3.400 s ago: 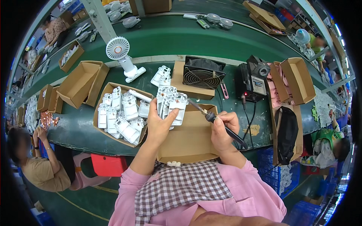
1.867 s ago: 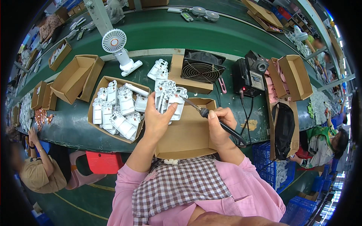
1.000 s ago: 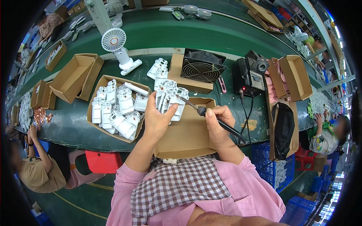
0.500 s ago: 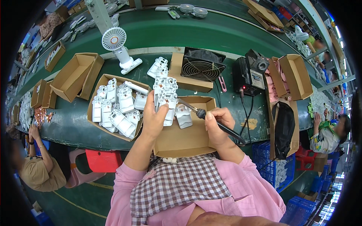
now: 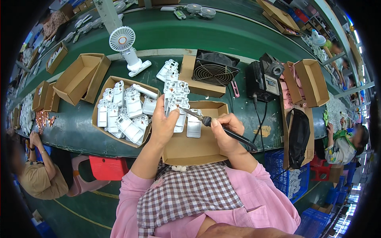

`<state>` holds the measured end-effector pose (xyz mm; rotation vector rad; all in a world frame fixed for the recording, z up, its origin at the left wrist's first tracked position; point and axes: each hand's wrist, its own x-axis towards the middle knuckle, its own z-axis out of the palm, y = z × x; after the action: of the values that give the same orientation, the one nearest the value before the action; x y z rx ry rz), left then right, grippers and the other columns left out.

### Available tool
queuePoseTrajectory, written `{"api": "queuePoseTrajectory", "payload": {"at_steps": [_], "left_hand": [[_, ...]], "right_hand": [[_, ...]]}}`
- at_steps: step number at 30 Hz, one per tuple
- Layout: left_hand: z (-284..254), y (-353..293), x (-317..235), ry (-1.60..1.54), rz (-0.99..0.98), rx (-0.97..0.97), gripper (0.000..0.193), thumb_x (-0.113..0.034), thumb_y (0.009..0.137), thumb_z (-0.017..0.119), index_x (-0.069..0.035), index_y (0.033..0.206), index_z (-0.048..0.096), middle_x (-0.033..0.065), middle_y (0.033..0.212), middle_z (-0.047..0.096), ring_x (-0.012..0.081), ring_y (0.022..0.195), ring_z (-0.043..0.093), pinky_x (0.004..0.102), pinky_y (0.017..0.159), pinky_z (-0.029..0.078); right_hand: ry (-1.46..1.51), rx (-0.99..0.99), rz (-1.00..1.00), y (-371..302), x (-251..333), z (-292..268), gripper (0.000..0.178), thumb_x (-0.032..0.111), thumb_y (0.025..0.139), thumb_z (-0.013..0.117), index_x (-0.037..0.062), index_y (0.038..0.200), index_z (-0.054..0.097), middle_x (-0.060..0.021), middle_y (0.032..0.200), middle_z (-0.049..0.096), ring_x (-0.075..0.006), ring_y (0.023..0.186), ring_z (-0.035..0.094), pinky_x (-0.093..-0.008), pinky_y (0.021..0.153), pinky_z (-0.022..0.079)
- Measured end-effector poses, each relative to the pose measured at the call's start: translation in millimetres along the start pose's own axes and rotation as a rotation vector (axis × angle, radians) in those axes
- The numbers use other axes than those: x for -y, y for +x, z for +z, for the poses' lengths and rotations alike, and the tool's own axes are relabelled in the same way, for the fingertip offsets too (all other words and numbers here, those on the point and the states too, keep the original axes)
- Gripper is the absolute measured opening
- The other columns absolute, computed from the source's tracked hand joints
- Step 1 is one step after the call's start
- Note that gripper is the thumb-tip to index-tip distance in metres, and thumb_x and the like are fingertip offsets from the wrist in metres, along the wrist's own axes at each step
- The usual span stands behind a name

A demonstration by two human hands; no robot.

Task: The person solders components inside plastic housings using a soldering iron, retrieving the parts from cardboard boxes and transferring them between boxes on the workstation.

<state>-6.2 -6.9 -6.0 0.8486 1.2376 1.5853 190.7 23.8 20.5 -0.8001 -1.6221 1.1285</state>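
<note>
Green workbench: white plastic housings, cardboard boxes, white desk fan, black soldering station, pink tool, maybe a cutter.

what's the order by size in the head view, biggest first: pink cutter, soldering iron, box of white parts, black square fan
1. Box of white parts
2. Black square fan
3. Soldering iron, by area, though it looks longer than the fan
4. Pink cutter

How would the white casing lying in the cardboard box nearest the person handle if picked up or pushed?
The white casing is probably stiff, judging by its crisp, moulded-looking edges. It may be light, since it looks like a hollow shell. Pushed, it would likely slide along the cardboard box rather than roll, given its flat, boxy shape.
</note>
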Motion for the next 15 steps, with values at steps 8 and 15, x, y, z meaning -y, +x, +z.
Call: {"api": "queuePoseTrajectory", "payload": {"at_steps": [8, 15], "left_hand": [[-0.7, 0.1, 0.3, -0.024, -0.022, 0.008, 0.048, -0.001, 0.083, 0.051, 0.006, 0.129, 0.038, 0.0106, 0.111, 0.056, 0.0132, 0.096, 0.055, 0.027, 0.084, 0.045], [1.5, -2.2, -7.1, -0.077, -0.112, 0.033, 0.048, -0.001, 0.083, 0.051, 0.005, 0.129, 0.038, 0.0102, 0.11, 0.057, 0.0128, 0.096, 0.055, 0.0265, 0.084, 0.046]], "right_hand": [[-0.015, 0.005, 0.023, 0.4, 0.4, 0.0, 0.013, 0.008, 0.085, 0.066, 0.0018, 0.08, 0.056, -0.0052, 0.067, 0.062, -0.0075, 0.056, 0.054, -0.022, 0.05, 0.042], [0.073, -0.052, 0.074, -1.7, -1.9, 0.7, 0.014, 0.01, 0.085, 0.066, 0.0021, 0.08, 0.056, -0.0045, 0.069, 0.061, -0.0065, 0.058, 0.053, -0.022, 0.051, 0.041]]}}
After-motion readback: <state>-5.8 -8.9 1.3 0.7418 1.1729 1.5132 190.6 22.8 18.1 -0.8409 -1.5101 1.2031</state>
